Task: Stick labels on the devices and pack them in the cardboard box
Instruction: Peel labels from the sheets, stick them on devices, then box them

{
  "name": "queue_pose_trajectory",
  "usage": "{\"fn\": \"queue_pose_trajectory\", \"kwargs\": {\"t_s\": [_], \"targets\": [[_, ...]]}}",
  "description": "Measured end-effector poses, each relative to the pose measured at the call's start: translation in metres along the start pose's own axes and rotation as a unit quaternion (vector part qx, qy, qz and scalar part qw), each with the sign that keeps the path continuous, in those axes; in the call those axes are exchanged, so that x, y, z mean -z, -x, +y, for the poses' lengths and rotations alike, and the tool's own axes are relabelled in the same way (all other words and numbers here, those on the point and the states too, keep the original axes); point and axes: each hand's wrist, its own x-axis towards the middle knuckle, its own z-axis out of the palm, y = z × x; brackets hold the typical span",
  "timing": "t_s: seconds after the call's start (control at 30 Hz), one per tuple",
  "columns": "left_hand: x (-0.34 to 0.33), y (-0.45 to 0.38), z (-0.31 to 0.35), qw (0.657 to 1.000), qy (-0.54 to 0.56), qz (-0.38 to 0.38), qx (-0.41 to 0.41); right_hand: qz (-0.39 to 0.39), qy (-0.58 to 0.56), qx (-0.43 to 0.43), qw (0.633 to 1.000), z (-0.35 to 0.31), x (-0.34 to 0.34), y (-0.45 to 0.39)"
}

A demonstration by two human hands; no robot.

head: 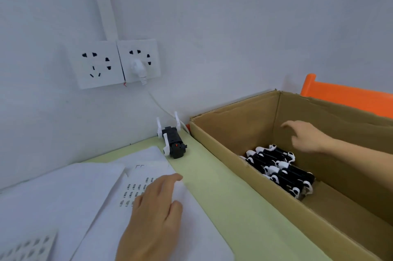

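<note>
The left hand [155,207] lies nearest the camera, palm down on the label sheet [144,184], fingers extended and loosely flat; it presses the sheet and grips nothing. The label sheet is white with rows of small dark printed labels, and it overlaps other white sheets [59,192] on the pale green tabletop [223,192]. A second sheet with dark marks [27,248] shows at the lower left corner.

One black-and-white device [173,140] rests on the tabletop near the wall, just beside the left end of the cardboard box [223,150]. It shows a small red dot on its near end.

The cardboard box stands open on the right side of the tabletop. A cluster of black-and-white devices [278,169] lies on its floor against the near wall.

The right hand [304,135] hangs inside the box opening, above the cluster, fingers spread and relaxed, holding nothing.

On the wall, two white sockets [114,63] are mounted side by side; a white plug [138,69] sits in the right one. An orange object [344,97] shows behind the box.
</note>
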Motion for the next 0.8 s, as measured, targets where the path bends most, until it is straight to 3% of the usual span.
{"fn": "queue_pose_trajectory", "kwargs": {"t_s": [0.07,0.17,0.2,0.27,0.33,0.43,0.53,0.6,0.63,0.67,0.73,0.8], "targets": [[0.006,0.006,0.003,0.984,0.172,0.048,0.021,0.141,-0.059,0.073,0.986,-0.04,0.018,0.025],[0.011,0.011,0.001,0.914,0.37,0.163,0.035,0.287,-0.105,0.234,0.923,-0.115,0.033,0.088],[0.013,0.012,0.0,0.888,0.408,0.207,0.031,0.285,-0.09,0.306,0.904,-0.138,0.033,0.115],[0.017,0.014,-0.001,0.843,0.46,0.28,0.02,0.203,-0.057,0.416,0.884,-0.177,0.019,0.167],[0.02,0.019,0.005,0.825,0.454,0.336,-0.002,0.121,-0.023,0.478,0.87,-0.206,-0.01,0.209],[0.021,0.029,0.018,0.827,0.421,0.372,-0.027,0.052,0.035,0.49,0.87,-0.226,-0.05,0.244],[0.031,0.034,0.034,0.821,0.427,0.375,-0.042,0.042,-0.025,0.492,0.869,-0.234,-0.065,0.237],[0.044,0.035,0.044,0.821,0.428,0.375,-0.045,0.052,-0.068,0.448,0.89,-0.252,-0.069,0.23],[0.05,0.037,0.047,0.827,0.423,0.367,-0.045,0.098,-0.064,0.439,0.891,-0.256,-0.065,0.234],[0.057,0.039,0.047,0.84,0.411,0.35,-0.048,0.112,-0.034,0.411,0.904,-0.254,-0.065,0.237],[0.074,0.05,0.039,0.888,0.359,0.284,-0.053,0.043,-0.141,0.351,0.925,-0.259,-0.065,0.236],[0.092,0.068,0.018,0.944,0.256,0.203,-0.042,0.018,-0.106,0.318,0.942,-0.257,-0.056,0.241]]}}
